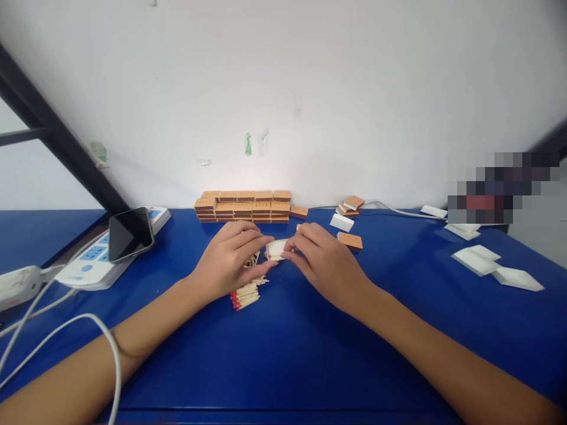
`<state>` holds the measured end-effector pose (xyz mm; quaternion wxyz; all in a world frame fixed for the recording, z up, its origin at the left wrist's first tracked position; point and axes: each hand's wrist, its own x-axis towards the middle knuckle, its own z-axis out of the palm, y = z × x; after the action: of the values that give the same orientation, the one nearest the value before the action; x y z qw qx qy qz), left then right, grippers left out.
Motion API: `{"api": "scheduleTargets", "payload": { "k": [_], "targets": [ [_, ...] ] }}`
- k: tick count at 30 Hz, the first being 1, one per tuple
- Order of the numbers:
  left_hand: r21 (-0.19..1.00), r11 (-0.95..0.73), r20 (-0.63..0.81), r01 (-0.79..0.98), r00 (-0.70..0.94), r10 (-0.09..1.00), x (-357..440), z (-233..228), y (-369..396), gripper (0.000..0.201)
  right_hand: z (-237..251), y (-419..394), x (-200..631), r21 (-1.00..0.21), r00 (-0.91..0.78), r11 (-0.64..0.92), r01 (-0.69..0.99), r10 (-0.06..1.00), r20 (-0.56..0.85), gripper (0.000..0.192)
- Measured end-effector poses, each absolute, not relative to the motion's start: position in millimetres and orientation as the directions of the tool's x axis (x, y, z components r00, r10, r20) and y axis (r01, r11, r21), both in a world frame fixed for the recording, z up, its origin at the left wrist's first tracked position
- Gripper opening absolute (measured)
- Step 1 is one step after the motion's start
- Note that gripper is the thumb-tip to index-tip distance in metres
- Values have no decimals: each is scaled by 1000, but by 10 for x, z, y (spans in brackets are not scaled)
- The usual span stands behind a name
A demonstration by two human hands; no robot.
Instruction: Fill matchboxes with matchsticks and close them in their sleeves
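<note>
My left hand (230, 260) and my right hand (321, 260) meet at the middle of the blue table (283, 348). Between their fingertips they pinch a small white matchbox tray (277, 248). A bundle of red-tipped matches (245, 295) lies under and just in front of my left hand, partly hidden by the palm. Whether the tray holds matches is hidden by my fingers.
A stack of several orange matchboxes (243, 206) lines the wall. Loose orange boxes (349, 205) and a white sleeve (341, 222) lie behind my right hand, more white trays (476, 260) at right. A phone (130, 233) rests on a power strip (95, 262), with white cables (66, 324) at left.
</note>
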<state>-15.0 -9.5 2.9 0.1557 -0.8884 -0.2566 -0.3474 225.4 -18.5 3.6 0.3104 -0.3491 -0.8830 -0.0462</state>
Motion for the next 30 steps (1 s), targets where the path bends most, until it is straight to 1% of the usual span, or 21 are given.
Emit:
{"api": "scheduleTargets", "payload": {
  "k": [2, 4, 6, 8, 11, 14, 18, 21, 26, 30],
  "targets": [
    [-105, -808, 705, 579, 616, 350, -178, 21, -71, 36, 46, -209, 2233, -199, -525, 765, 612, 582, 621, 15],
    [-102, -792, 715, 602, 598, 362, -215, 7, -35, 36, 39, -246, 2194, -250, -518, 786, 566, 575, 633, 16],
    [-84, -776, 726, 626, 572, 382, -252, -10, 7, 36, 4, -292, 2135, -292, -575, 818, 495, 561, 596, 12],
    [-59, -758, 737, 649, 540, 405, -280, -26, 46, 36, -50, -331, 2073, -322, -655, 842, 433, 540, 529, 8],
    [-37, -741, 740, 671, 516, 430, -301, -42, 81, 35, -125, -351, 2005, -303, -732, 849, 433, 527, 431, 15],
    [-37, -737, 731, 675, 521, 440, -302, -50, 89, 35, -164, -322, 1984, -264, -753, 849, 457, 527, 393, 17],
    [-43, -737, 734, 675, 522, 436, -297, -54, 83, 34, -189, -277, 1977, -275, -753, 854, 443, 520, 403, 7],
    [-49, -736, 732, 676, 526, 434, -297, -56, 81, 33, -198, -277, 1972, -292, -739, 847, 445, 531, 414, 12],
    [-35, -732, 727, 681, 520, 449, -304, -52, 75, 33, -125, -283, 2082, -347, -714, 821, 454, 568, 410, 11],
    [-57, -739, 714, 671, 545, 440, -297, -35, 64, 32, -4, -210, 2287, -325, -689, 794, 514, 607, 396, 15]
  ]
}}
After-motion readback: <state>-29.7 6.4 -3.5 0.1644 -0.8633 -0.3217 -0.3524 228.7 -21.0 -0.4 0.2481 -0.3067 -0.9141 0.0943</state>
